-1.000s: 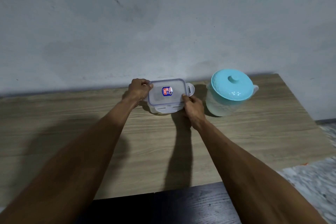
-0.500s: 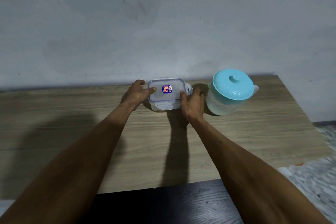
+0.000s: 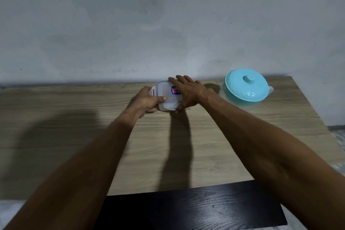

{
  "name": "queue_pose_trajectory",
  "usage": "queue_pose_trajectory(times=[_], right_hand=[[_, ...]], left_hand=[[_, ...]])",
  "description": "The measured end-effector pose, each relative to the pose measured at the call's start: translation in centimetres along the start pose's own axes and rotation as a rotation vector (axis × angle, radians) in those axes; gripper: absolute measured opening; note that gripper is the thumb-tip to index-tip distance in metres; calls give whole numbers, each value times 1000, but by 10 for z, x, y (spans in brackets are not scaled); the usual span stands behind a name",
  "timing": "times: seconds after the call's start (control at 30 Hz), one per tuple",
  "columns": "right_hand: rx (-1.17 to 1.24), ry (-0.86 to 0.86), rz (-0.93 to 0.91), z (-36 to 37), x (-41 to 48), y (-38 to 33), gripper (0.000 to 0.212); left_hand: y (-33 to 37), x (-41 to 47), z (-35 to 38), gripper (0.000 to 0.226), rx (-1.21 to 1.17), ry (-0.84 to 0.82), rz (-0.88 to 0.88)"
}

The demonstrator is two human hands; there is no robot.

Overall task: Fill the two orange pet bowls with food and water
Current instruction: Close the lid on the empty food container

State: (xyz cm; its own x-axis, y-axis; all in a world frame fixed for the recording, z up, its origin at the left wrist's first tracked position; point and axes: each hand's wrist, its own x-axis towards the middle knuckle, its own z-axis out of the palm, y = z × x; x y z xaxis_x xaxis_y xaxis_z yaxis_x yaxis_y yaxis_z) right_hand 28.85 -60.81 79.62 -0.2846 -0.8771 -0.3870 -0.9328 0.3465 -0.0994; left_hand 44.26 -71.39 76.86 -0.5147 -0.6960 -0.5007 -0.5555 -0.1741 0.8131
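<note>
I'm on the lid-opening step: left hand (image 3: 147, 100) fingers clamp the clip-lid food container (image 3: 166, 97) at the bench's (image 3: 74, 117) back, right hand (image 3: 188, 92) fingers spread flat on it, so latches next, orange bowls nowhere visible.

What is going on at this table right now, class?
A person is working with both bare hands on a clear lidded food container near the wall side of a wooden table. The left hand grips its left end, thumb on the lid, while the right hand lies spread across the top. The lid is still on. A pitcher with a light blue lid stands to the right, untouched. No orange pet bowls are in view.
</note>
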Motion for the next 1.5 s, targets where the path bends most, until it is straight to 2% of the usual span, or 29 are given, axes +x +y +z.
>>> queue_pose_trajectory(times=[0.43,0.7,0.73,0.8,0.93,1.0,1.1,1.3,1.4,1.5], right_hand=[[-139,39,5,0,9,-4,128],[-100,37,6,-2,10,-6,135],[-43,57,21,2,6,-5,136],[224,157,96,14,-9,-6,130],[733,526,341,52,-29,-10,81],[859,599,397,61,-33,-13,61],[949,640,470,60,-33,-18,46],[1176,670,636,59,-26,-25,40],[1209,689,658,60,-25,-27,40],[1228,687,658,58,-27,-27,42]], left_hand=[[-1,-5,5,71,-31,26,-21],[-2,-10,6,66,-8,55,9],[-2,-12,6,64,1,63,24],[-2,-15,8,64,8,101,54],[3,-29,13,72,31,193,120],[4,-32,15,67,80,223,127],[4,-35,15,61,144,238,119],[2,-36,20,59,188,274,121],[0,-35,19,58,166,262,132],[0,-36,20,41,112,234,126]])
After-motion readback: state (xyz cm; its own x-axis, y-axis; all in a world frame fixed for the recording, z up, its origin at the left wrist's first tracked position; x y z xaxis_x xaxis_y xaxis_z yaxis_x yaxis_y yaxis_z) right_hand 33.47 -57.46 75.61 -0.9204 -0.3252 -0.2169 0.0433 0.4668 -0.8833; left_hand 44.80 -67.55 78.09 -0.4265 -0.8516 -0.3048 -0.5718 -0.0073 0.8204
